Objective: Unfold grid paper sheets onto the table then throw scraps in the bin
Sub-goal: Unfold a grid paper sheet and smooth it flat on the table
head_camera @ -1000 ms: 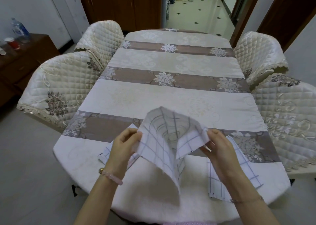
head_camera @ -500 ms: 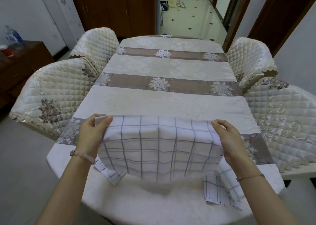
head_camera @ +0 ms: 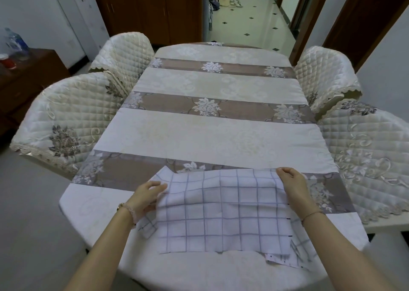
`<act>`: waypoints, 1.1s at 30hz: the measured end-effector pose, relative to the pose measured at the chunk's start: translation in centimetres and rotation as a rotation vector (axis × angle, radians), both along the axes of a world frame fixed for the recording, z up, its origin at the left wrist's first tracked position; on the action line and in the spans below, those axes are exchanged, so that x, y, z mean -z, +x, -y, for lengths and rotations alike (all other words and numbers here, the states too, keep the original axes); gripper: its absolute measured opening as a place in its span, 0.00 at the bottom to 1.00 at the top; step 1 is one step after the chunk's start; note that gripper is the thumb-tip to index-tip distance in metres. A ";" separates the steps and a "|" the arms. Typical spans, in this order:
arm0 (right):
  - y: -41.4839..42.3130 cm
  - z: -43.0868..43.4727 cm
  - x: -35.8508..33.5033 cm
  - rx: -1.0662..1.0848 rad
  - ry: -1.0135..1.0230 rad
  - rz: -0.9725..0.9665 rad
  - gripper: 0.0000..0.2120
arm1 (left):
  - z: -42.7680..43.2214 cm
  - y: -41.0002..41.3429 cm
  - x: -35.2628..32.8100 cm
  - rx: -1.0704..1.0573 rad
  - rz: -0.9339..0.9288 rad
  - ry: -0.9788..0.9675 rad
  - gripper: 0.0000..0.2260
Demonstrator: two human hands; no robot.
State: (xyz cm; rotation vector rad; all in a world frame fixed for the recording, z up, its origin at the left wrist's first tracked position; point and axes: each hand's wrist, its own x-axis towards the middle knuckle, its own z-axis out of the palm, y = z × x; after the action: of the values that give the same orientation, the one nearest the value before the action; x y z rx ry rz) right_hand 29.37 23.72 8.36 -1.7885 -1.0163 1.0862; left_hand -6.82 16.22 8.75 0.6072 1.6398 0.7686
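1. Nearest the camera, two bare forearms reach in from the bottom edge, each with a thin bracelet at the wrist.
2. Between the hands lies the opened grid sheet [head_camera: 221,211], spread nearly flat on the desk [head_camera: 210,133], its near edge below both wrists and its far edge level with the right fingertips.
3. The left hand [head_camera: 147,196] grips the sheet's left edge; its fingers [head_camera: 158,185] curl together over the edge with the thumb underneath (the far left corner stands free just beyond them).
4. The right hand [head_camera: 294,188] holds the far right corner; its fingers [head_camera: 284,171] are bent and pressed close, pinching the sheet's top edge.
5. Just below the left fingers, a folded grid piece [head_camera: 147,225] pokes out from under the sheet.
6. Below the right wrist, another grid piece [head_camera: 298,255] with small dark marks shows past the sheet's near right corner, partly covered by it.
7. Beyond the fingertips the desk's striped floral cloth runs away bare.
8. Further out, quilted chairs [head_camera: 66,118] flank the desk on both sides.
9. Far left of the left fingers, a dark sideboard carries a water bottle [head_camera: 15,43] and a red cup [head_camera: 7,61].
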 end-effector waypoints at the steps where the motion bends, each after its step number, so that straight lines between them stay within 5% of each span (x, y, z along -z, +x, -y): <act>1: 0.5 -0.1 0.4 0.012 -0.012 0.011 0.14 | 0.8 0.0 0.4 0.005 0.037 -0.017 0.09; 10: 2.6 -0.6 2.6 0.031 -0.051 0.142 0.16 | 5.7 1.4 2.2 0.074 0.081 -0.050 0.14; 13: 2.2 -0.1 2.2 -0.050 -0.036 0.355 0.18 | 6.0 2.4 2.1 0.003 0.111 -0.013 0.21; 17: -0.3 2.0 0.4 -0.204 0.230 0.677 0.18 | 6.9 2.9 2.3 0.033 0.116 -0.027 0.33; 25: -10.3 10.4 -1.8 -0.734 0.162 0.262 0.15 | 8.0 4.1 0.9 0.037 0.079 0.129 0.16; 27: -11.6 11.7 -2.3 -0.779 0.118 0.189 0.17 | 7.8 5.0 -0.6 0.002 0.094 0.186 0.04; 33: -13.1 12.3 -3.5 -0.729 0.068 0.010 0.15 | 6.9 7.2 -3.6 -0.032 0.118 0.290 0.04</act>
State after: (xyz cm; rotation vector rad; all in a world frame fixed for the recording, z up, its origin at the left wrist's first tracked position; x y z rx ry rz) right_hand 16.23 11.44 11.82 -1.3822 -1.7591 1.4373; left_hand 0.38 9.37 12.33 0.7259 1.4447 1.0566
